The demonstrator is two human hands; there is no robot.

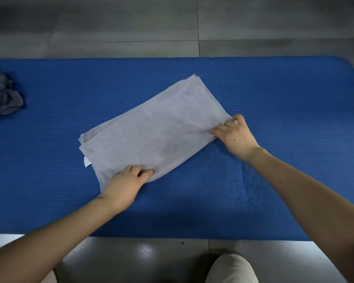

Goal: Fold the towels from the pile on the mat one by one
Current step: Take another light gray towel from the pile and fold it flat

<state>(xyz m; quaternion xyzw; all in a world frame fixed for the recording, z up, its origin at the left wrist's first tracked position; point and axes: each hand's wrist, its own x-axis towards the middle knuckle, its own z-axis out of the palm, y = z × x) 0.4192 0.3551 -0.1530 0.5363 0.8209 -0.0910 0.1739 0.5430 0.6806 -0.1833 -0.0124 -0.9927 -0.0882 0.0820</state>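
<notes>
Reaches forward and down with both forearms bare, coming in from the lower corners and angling toward the middle. Holds the left hand (127,180) palm down, wrist nearly straight, fingers curled under and thumb stretched out to the right, pinching the near edge of the towel (157,127). Sets the right hand (235,137) farther out, back of the hand up, wrist bent slightly inward, knuckles raised, fingers curled and pinching the towel's right corner against the thumb. Places the two hands well apart, with the right arm stretched farther forward than the left.
</notes>
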